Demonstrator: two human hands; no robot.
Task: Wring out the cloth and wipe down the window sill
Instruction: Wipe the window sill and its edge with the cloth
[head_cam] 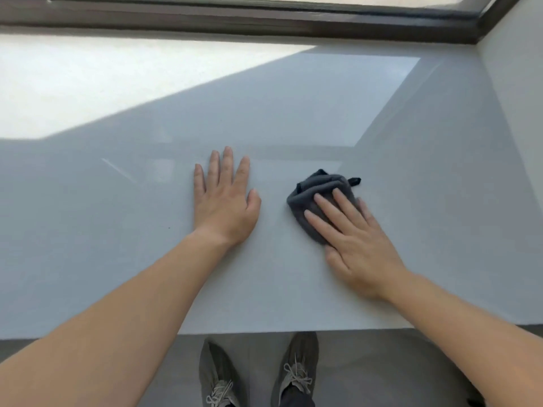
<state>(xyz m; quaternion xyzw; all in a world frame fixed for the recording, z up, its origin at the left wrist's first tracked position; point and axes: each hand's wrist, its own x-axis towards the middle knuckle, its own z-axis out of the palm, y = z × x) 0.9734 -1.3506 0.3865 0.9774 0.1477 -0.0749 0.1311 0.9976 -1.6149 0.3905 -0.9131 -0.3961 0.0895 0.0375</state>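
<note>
A bunched dark grey cloth (318, 190) lies on the wide pale window sill (264, 113), a little right of centre. My right hand (352, 239) presses flat on the cloth's near side with straight fingers, so part of the cloth is hidden under the palm. A small loop tag sticks out at the cloth's far right. My left hand (224, 201) rests flat on the bare sill to the left of the cloth, fingers straight and slightly spread, a hand's width apart from it.
A dark window frame (264, 22) runs along the back of the sill. A white side wall (517, 83) closes it off at the right. Sunlight falls on the sill's far left. My two shoes (258, 374) stand on the grey floor below the front edge.
</note>
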